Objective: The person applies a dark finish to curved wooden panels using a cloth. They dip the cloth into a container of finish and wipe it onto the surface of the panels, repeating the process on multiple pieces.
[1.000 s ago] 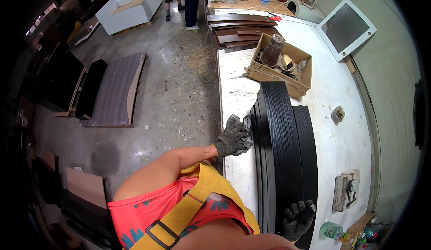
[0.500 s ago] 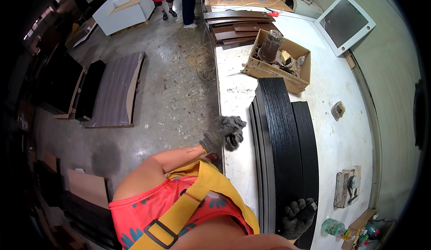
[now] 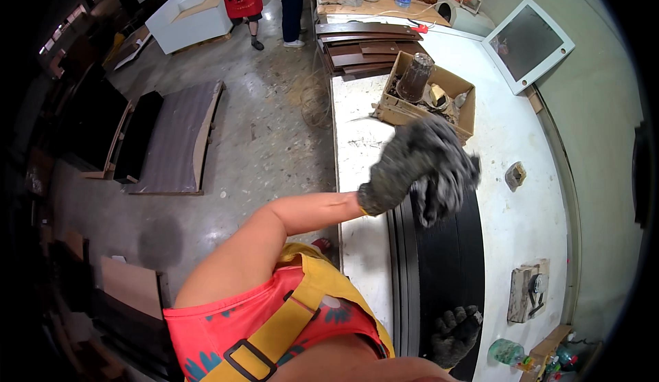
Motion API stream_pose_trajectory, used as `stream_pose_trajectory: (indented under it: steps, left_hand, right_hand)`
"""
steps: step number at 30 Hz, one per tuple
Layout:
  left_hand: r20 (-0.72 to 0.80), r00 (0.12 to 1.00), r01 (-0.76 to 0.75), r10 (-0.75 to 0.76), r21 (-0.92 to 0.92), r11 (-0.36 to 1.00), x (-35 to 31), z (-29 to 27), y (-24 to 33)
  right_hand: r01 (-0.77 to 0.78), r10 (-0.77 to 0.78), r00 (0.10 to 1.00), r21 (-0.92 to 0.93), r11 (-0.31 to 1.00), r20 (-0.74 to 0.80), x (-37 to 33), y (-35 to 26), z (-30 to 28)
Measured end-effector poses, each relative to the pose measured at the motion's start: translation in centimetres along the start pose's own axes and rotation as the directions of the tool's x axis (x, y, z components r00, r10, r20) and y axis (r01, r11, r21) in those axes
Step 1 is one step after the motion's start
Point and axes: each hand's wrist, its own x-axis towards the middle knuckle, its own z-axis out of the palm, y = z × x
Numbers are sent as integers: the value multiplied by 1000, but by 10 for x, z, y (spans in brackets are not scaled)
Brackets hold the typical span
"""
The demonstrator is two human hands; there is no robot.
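My left hand [image 3: 398,169], in a dark grey knitted glove, grips a bunched grey rag [image 3: 446,176]. Both are blurred and hang over the far end of the long black boards [image 3: 449,262], hiding that end. These boards have a slight curve and lie side by side along the white tabletop. My right hand [image 3: 454,335], gloved as well, rests on the near end of the boards with its fingers curled. Whatever it may hold is not distinguishable against the black surface.
Beyond the rag stands a cardboard box [image 3: 395,109] holding a dark cup and scraps. Brown slats [image 3: 364,56] are stacked farther back. A framed panel [image 3: 528,44] leans at the wall. At right lie a small block with metal fitting [image 3: 527,293] and a green-tinted bottle [image 3: 506,351].
My left hand has swung right and away from me with the rag, from beside the table edge to over the boards' far end. The right hand stays nearly still.
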Motion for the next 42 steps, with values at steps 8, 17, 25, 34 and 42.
stream_pose_trajectory:
  steps: [8,17,25,34,42]
  left_hand:
    - [755,621,-571,-213,621,537,-6,-1,-63]
    - [660,694,-455,-289,712,535,15,-28,-99]
    - [225,895,-36,-385,898,439,103,-79,-121]
    - [256,889,-144,-379,943,300,93,-62,-108]
    - [347,875,-279,-337,931,234,85,-73,-113]
  right_hand:
    - [-7,7,1000,-13,1000,-19,0,1,-2]
    - [-6,6,1000,34,999,-23,-5,-2,-4]
    - [19,-17,998,28,999,-54,-6,0,-6]
    - [7,-4,994,21,1000,-106,3,3,8]
    - [-2,3,994,11,1000,-108,5,3,7]
